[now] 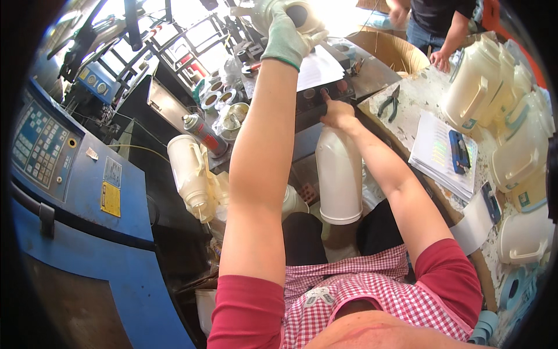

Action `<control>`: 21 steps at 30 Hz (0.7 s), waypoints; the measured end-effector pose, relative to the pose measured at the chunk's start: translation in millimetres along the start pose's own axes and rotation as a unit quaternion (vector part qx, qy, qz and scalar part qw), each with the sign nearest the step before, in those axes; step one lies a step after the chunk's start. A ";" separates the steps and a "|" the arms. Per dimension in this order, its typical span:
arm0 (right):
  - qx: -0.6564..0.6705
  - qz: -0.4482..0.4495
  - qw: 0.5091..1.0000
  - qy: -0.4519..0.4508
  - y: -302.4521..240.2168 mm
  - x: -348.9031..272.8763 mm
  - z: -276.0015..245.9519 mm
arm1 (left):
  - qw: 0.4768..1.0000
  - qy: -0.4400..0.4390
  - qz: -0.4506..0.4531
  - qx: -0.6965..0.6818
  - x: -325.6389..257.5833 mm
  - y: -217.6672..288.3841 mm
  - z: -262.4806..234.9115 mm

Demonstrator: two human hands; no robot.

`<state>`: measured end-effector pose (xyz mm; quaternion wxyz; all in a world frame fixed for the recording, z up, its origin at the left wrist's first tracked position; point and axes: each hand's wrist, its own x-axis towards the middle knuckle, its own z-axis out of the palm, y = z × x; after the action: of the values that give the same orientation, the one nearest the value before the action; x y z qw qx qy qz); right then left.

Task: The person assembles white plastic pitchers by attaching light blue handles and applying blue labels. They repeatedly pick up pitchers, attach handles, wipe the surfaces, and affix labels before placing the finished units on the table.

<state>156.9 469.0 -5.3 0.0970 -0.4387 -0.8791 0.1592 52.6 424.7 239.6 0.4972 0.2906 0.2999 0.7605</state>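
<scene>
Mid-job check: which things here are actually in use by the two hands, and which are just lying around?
In hand:
- left hand, gloved, gripping a white plastic container
- right hand pressing at the control box
- white bottle below the right hand

Lying about:
- pliers
- spray can
- paper stack
- white jugs on the right table

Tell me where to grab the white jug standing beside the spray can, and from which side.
Take the white jug by its moulded loop handle, which faces right toward the spray can. Probably come from above and the right, curling fingers through the loop: the blue machine crowds its left side, and its smooth body offers little purchase.
</scene>
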 end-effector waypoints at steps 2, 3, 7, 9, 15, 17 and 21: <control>0.005 0.011 1.000 0.023 3.8 -8.6 -12.1 | 0.998 -0.042 -0.035 -0.016 -9.8 0.7 7.0; 0.024 -0.025 0.999 0.038 6.8 -18.9 -20.2 | 0.999 -0.019 -0.032 -0.036 -11.5 -1.4 15.8; 0.124 -0.252 0.941 0.189 -23.9 -159.0 -86.3 | 0.997 -0.029 -0.059 -0.035 -38.4 20.2 -7.5; 0.221 -0.256 0.917 0.212 -31.3 -249.8 -155.9 | 0.949 -0.180 0.149 0.210 -77.6 24.4 -22.2; 0.202 -0.341 0.875 0.277 -24.3 -377.9 -262.5 | 0.568 -0.228 0.491 0.620 -315.7 68.0 6.5; 0.210 -0.379 0.875 0.216 -38.9 -391.3 -274.5 | 0.470 -0.302 0.482 0.675 -373.3 81.6 23.3; 0.321 -0.372 0.852 -0.181 -56.0 -406.6 -307.4 | 0.394 -0.374 0.461 0.701 -413.4 88.7 36.1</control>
<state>453.2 171.1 288.6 0.1235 0.0133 -0.8788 0.4608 166.9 17.2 269.8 -0.2461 0.8862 0.3315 0.2101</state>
